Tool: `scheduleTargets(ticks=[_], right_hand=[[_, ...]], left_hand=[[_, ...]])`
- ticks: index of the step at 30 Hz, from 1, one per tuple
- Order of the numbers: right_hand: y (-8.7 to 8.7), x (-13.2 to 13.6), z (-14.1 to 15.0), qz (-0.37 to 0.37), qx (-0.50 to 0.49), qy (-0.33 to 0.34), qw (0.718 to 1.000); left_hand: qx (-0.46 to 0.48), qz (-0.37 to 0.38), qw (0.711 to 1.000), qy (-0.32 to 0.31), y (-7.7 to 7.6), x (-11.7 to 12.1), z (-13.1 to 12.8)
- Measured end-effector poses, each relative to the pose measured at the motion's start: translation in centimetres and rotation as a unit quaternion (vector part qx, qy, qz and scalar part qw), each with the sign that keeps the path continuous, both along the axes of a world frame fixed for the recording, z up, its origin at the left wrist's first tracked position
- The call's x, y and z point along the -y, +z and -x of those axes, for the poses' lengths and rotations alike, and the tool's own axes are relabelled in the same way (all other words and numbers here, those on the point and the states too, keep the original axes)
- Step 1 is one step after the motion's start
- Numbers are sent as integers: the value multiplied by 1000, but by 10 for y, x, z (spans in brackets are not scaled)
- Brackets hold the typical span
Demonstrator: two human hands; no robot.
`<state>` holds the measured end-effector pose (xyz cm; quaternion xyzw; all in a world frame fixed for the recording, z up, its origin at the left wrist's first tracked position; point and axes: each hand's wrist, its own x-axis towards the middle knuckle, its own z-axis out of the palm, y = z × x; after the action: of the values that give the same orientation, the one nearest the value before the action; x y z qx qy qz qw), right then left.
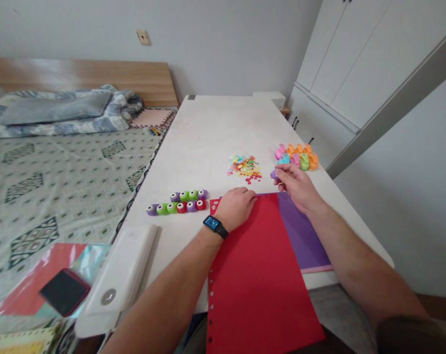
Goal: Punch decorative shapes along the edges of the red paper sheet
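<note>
A long red paper sheet (261, 255) lies partly over a purple sheet (304, 236), and its near end hangs past the table edge. Small shapes are punched along its left side and far edge. My left hand (238, 204), with a watch at the wrist, is on the sheet's far edge with its fingers curled together and gripping the paper; the fingertips are partly hidden. Just beyond the purple sheet, my right hand (294, 184) pinches a small purple craft punch (274, 174) between thumb and fingers, held apart from the paper. Colourful paper cutouts (245, 167) are heaped between and beyond my hands.
Two rows of small punches (181, 206) stand left of the red sheet. Larger colourful punches (298, 156) cluster at the table's right side. A white power strip-like case (125, 265) lies at the left edge. A phone (65, 291) rests on the bed (71, 196).
</note>
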<state>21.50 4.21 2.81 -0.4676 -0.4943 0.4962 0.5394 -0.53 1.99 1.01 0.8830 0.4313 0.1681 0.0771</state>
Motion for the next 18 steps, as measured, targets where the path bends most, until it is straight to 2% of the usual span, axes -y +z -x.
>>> scheduleTargets(ticks=[7,12,18], right_hand=[[-3,-3,-1,54,-51,20,997],[2,-2,0,91,-114,29,989],[3,-3,1,122,-141,35,982]], left_hand=[[47,12,999,7,4,-1,4],[54,19,998,7,8,-1,6],[55,24,998,3,6,-1,7]])
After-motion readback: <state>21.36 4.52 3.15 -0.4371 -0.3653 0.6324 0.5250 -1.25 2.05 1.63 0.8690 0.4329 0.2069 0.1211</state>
